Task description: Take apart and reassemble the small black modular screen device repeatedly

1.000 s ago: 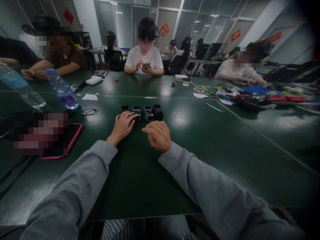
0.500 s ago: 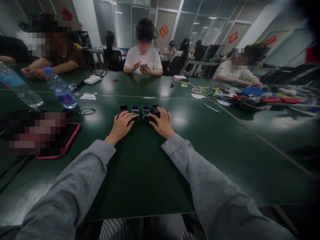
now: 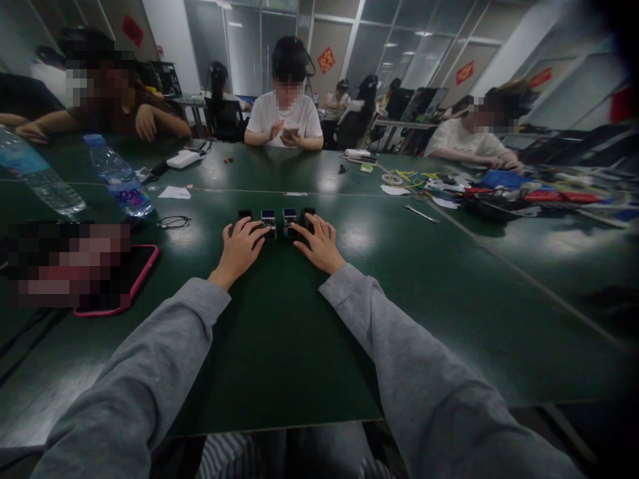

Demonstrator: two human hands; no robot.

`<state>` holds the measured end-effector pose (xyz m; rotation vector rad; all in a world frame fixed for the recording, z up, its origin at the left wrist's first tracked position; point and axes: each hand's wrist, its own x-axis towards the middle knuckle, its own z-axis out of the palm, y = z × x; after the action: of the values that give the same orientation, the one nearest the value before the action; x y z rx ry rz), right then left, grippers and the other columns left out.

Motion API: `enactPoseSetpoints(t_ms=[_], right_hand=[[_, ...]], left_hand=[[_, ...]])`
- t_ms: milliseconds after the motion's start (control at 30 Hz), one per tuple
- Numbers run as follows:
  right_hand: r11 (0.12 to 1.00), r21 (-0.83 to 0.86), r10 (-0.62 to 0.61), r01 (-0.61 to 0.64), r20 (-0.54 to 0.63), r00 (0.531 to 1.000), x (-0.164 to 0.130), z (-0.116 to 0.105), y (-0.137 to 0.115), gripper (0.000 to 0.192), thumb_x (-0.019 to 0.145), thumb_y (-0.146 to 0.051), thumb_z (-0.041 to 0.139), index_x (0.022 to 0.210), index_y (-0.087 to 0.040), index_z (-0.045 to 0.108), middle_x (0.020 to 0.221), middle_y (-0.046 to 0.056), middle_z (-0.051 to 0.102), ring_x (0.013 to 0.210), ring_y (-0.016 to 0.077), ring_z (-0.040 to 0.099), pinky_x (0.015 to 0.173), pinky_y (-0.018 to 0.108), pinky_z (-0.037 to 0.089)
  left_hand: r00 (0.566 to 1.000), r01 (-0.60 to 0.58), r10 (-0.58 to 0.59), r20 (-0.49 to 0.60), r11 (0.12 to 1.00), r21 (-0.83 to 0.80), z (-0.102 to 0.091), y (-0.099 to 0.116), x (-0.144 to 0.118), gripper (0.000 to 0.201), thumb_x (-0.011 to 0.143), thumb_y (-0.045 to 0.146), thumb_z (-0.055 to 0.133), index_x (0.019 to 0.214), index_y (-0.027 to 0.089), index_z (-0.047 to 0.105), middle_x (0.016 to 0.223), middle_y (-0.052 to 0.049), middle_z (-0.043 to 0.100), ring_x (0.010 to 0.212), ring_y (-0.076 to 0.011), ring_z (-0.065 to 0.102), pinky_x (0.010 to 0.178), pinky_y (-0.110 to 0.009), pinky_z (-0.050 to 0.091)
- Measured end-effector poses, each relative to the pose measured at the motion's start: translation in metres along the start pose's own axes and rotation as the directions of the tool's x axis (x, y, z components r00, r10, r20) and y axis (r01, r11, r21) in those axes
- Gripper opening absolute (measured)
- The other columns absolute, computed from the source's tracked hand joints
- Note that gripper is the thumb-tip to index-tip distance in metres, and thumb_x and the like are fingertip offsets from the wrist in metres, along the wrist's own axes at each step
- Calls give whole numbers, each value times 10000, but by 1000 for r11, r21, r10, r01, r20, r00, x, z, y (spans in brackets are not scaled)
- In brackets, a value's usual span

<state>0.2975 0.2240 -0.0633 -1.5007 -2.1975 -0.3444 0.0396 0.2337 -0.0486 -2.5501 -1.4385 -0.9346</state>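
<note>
A row of several small black electronic modules (image 3: 277,220), two with blue screens, stands on the green table (image 3: 279,346) in front of me. My left hand (image 3: 240,249) lies flat with spread fingers touching the left end of the row. My right hand (image 3: 317,243) also lies flat, its fingers over the right end, resting on the black box-like module (image 3: 307,214). Neither hand grips anything. Grey sleeves cover both my arms.
A pink-cased phone (image 3: 127,279) lies at the left, near two water bottles (image 3: 118,178) and a coiled cable (image 3: 173,222). Tools, wires and parts (image 3: 499,189) crowd the right far side. Other people sit around the table, one directly opposite (image 3: 287,110).
My right hand has moved forward from a loose fist near me to lie flat on the right end of the module row. My left hand stayed at the left end.
</note>
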Motion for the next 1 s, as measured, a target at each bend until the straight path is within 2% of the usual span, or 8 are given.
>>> enactPoseSetpoints(t_ms=[167, 233, 367, 533, 633, 733, 867, 1000], right_hand=[[996, 26, 84, -83, -49, 995, 1, 6, 2, 510, 1072, -469, 308, 1555, -305, 343, 1650, 64, 270, 1528, 290, 198, 1204, 586, 221], [993, 35, 117, -115, -47, 992, 1, 6, 3, 479, 1072, -417, 329, 1522, -269, 396, 1627, 75, 320, 1511, 305, 237, 1188, 592, 258], [989, 57, 139, -136, -47, 989, 1, 1, 4, 352, 1018, -322, 462, 1334, -212, 573, 1474, 124, 485, 1360, 345, 421, 1052, 549, 442], [975, 168, 169, -145, -137, 976, 1, -2, 9, 224, 971, -248, 493, 1140, -206, 633, 1308, 141, 526, 1165, 303, 530, 942, 464, 520], [913, 343, 302, -220, -207, 931, 3, 5, 21, 256, 1004, -332, 431, 1152, -213, 603, 1190, 125, 575, 1102, 262, 577, 965, 440, 510], [834, 456, 437, -311, -200, 877, 5, 15, 32, 351, 1034, -421, 327, 1194, -218, 564, 1119, 114, 626, 1056, 251, 603, 959, 441, 502], [841, 394, 465, -370, -179, 867, 4, 24, 37, 463, 971, -564, 453, 1216, -191, 573, 1178, 158, 626, 1120, 311, 568, 977, 506, 469], [878, 349, 413, -327, -206, 887, 4, 26, 39, 469, 922, -497, 545, 1225, -142, 591, 1208, 189, 615, 1169, 335, 534, 1024, 513, 441]], left_hand=[[995, 59, -61, -74, 998, -26, 0, -3, 1, 393, 1006, 321, 440, 1367, 299, 595, 1465, -70, 570, 1427, -293, 412, 1155, -562, 315], [982, 122, -131, -137, 990, -73, 2, -9, 3, 399, 1013, 329, 418, 1371, 288, 591, 1458, -66, 576, 1402, -282, 441, 1138, -528, 363], [937, 240, -282, -208, 948, -208, 10, -27, 6, 376, 1011, 326, 412, 1310, 262, 631, 1382, -67, 626, 1317, -257, 520, 1122, -480, 420], [900, 328, -400, -175, 884, -332, 19, -44, 7, 356, 998, 319, 417, 1229, 214, 667, 1297, -102, 658, 1268, -248, 568, 1126, -463, 435], [892, 366, -435, -124, 854, -370, 22, -47, 7, 375, 1002, 347, 407, 1234, 213, 669, 1291, -111, 652, 1258, -249, 583, 1108, -455, 459], [894, 378, -439, -87, 845, -378, 23, -48, 6, 403, 1006, 392, 409, 1276, 215, 650, 1315, -126, 635, 1251, -258, 593, 1089, -465, 474], [900, 378, -431, -60, 843, -381, 24, -47, 5, 421, 997, 441, 444, 1317, 229, 618, 1345, -130, 615, 1188, -257, 632, 1072, -488, 482], [900, 385, -434, -48, 841, -380, 24, -47, 5, 430, 995, 445, 450, 1330, 225, 605, 1358, -137, 603, 1179, -253, 638, 1069, -492, 482]])
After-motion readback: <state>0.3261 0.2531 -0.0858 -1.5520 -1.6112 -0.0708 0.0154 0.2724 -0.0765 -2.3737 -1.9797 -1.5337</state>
